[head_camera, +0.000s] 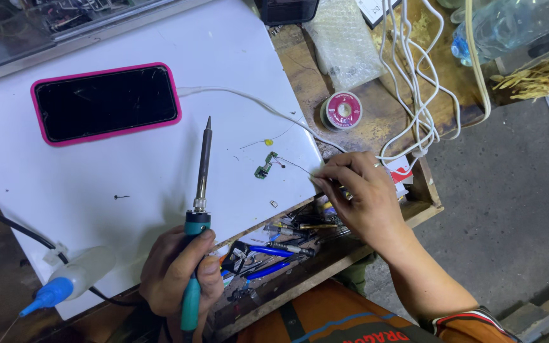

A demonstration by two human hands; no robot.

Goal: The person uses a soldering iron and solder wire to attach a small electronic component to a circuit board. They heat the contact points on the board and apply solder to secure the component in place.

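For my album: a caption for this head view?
Left hand grips a soldering iron; right hand pinches a wire on a small green board.

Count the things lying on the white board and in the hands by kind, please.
Phones in a pink case: 1
Soldering irons, in the left hand: 1
Small green circuit boards: 1
Thin wires, pinched by the right hand: 1
Squeeze bottles with a blue nozzle: 1
Total: 5

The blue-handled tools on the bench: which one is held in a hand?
The soldering iron, gripped upright by the left hand. The blue-handled pliers lie untouched in the tray beside it.
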